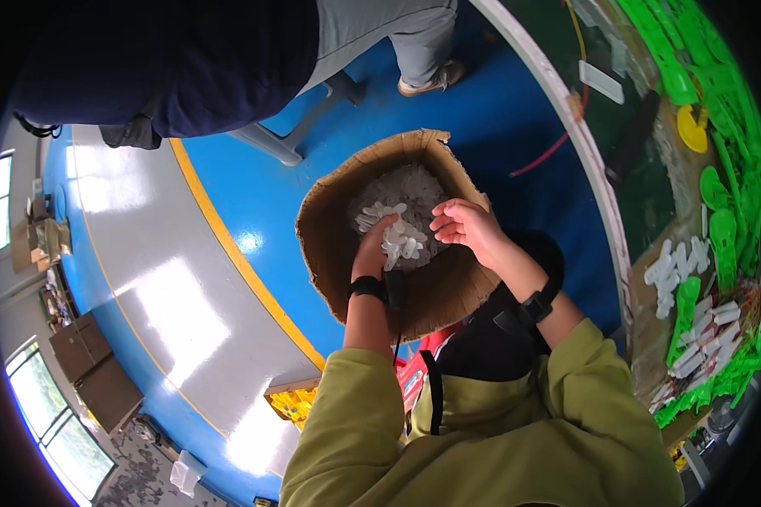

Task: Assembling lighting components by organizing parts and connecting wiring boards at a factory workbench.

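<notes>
A tall cardboard box [320, 232] stands open in front of me, with many small translucent white plastic pieces [410, 186] heaped inside. My left hand [372, 248] reaches into it, closed around a clump of white plastic pieces [404, 241]; its fingertips are partly hidden under them. Over the box's right side is my right hand [469, 228], its fingers loosely bent and apart. Nothing shows in the right hand, and a small gap separates it from the clump.
A workbench [596, 177] along the right carries bright green plastic parts [723, 245], white pieces [676, 270] and a yellow part [692, 128]. Another person [203, 68] is close by at the far left, beside a grey stool [287, 139]. Yellow parts [294, 404] fill a container near my left elbow.
</notes>
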`<action>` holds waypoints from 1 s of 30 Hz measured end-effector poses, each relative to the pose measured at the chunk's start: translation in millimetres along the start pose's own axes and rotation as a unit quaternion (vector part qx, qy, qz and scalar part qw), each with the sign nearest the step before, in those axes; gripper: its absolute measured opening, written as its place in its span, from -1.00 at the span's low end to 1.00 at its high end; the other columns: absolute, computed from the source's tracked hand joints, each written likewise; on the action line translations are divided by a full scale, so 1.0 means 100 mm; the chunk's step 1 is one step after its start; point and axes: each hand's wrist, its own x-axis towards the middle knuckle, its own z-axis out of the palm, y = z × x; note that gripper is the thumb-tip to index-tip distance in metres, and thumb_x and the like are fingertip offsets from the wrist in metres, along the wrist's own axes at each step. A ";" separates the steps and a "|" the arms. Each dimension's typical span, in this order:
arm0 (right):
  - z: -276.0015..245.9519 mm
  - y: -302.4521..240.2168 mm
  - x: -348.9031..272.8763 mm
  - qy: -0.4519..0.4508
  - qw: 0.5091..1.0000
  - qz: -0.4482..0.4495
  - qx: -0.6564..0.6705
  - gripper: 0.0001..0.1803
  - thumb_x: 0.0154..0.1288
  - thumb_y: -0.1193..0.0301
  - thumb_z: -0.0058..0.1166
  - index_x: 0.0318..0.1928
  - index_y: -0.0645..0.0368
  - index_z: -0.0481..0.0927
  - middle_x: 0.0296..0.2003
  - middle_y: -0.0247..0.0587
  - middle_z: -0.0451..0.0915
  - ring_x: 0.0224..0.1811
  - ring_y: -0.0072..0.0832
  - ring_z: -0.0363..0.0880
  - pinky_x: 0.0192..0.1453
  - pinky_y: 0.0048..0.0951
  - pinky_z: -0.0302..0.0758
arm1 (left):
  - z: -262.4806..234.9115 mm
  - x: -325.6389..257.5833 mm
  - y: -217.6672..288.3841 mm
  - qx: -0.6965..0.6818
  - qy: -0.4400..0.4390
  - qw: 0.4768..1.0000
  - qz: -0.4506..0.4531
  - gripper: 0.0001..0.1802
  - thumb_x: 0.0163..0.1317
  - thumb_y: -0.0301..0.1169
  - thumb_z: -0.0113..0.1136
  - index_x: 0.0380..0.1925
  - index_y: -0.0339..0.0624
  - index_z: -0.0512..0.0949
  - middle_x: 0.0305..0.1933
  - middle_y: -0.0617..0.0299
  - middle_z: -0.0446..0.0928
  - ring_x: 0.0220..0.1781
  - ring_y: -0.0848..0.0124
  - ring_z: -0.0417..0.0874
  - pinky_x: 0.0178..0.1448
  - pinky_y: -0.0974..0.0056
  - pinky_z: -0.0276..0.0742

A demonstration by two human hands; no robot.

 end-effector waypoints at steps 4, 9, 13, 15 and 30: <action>0.07 0.25 -0.19 0.140 0.983 0.027 0.115 -0.56 0.02 0.16 -0.02 -0.06 0.03 0.34 -0.18 -0.23 0.38 -0.08 -0.39 0.35 0.07 -0.12 0.20 | 0.20 -0.53 0.20 -0.026 -0.096 0.990 0.097 -0.67 -0.02 -0.33 0.13 -0.20 -0.18 0.47 -0.30 0.21 0.50 -0.28 0.32 0.54 -0.22 0.26 0.48; 0.75 0.25 -0.49 0.088 0.954 0.121 0.259 -0.35 0.08 -0.16 -0.26 0.11 -0.07 0.21 0.03 -0.26 0.28 0.08 -0.24 0.21 0.22 0.08 -0.06 | 0.40 -1.03 0.27 -0.032 -0.130 0.978 0.160 -0.60 0.01 -0.30 0.09 -0.13 -0.24 0.43 -0.29 0.12 0.51 -0.27 0.28 0.55 -0.18 0.22 0.50; 1.04 0.04 -0.91 -0.032 0.938 0.032 0.343 -0.42 0.15 -0.13 -0.37 0.03 -0.05 0.31 -0.08 -0.32 0.39 -0.05 -0.40 0.34 0.07 -0.08 0.18 | 0.73 -1.67 0.37 -0.021 -0.134 0.960 0.247 -0.57 0.03 -0.27 0.06 -0.11 -0.32 0.39 -0.23 0.07 0.49 -0.21 0.26 0.54 -0.12 0.23 0.48; 1.09 -0.08 -1.13 -0.016 0.940 0.008 0.339 -0.47 0.17 -0.09 -0.37 -0.02 -0.04 0.35 -0.13 -0.32 0.43 -0.12 -0.44 0.37 -0.01 -0.18 0.24 | 0.81 -1.85 0.39 0.003 -0.152 0.951 0.270 -0.53 0.05 -0.26 0.04 -0.09 -0.36 0.36 -0.16 0.05 0.47 -0.16 0.27 0.53 -0.10 0.24 0.48; 0.19 -1.04 -2.72 -0.058 0.854 -0.260 0.447 -0.50 0.18 -0.03 -0.36 -0.01 -0.04 0.37 -0.05 -0.31 0.41 0.02 -0.41 0.33 0.09 -0.21 0.19 | 2.90 -2.78 0.16 0.071 -0.313 0.919 0.229 -0.59 0.02 -0.32 0.08 -0.13 -0.31 0.39 -0.28 0.11 0.49 -0.26 0.29 0.54 -0.17 0.24 0.48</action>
